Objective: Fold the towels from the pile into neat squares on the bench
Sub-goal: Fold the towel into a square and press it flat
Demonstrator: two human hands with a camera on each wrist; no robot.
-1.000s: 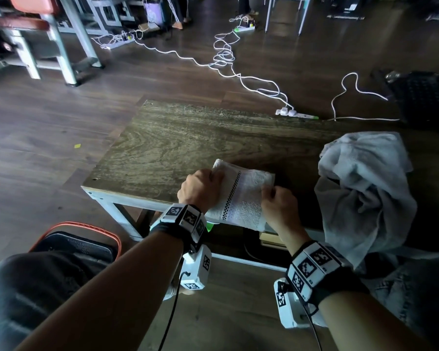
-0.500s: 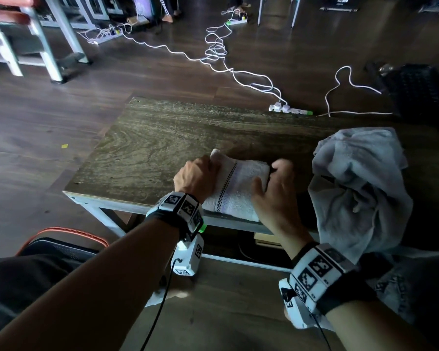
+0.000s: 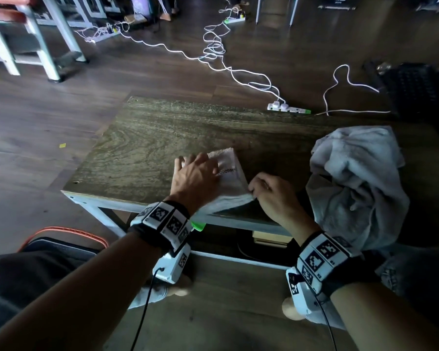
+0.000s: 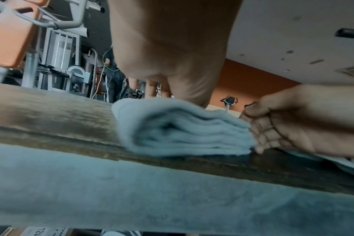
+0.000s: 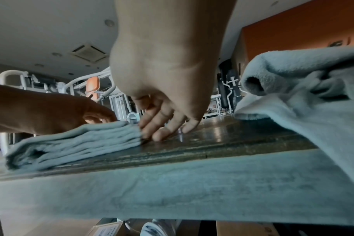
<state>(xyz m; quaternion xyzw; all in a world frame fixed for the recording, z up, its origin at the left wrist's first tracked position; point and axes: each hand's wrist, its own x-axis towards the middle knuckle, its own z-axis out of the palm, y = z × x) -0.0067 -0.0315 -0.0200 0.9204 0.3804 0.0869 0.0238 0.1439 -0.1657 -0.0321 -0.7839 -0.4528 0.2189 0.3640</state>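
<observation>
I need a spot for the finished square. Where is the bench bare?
The bench is bare left of the folded towel, out to its left edge, and along the far edge. The right end is crowded by the towel pile; the right hand fills the gap between.

Location type: gym or fitness room. Evidence follows. Weight machines with grey tube frames and orange pads [image 4: 9, 38] stand behind the wooden table [image 3: 162, 138]; one carries a weight stack [image 4: 60, 51] and a round angle-adjustment dial [image 4: 76, 71]. An exercise bike [image 4: 228, 102] stands against an orange wall [image 5: 297, 28]. A recessed ceiling air-conditioning vent [image 5: 88, 51] is visible. White extension cables [image 3: 213, 49] and a power strip [image 3: 288, 108] lie on the dark wood-plank floor [image 3: 36, 117].
</observation>
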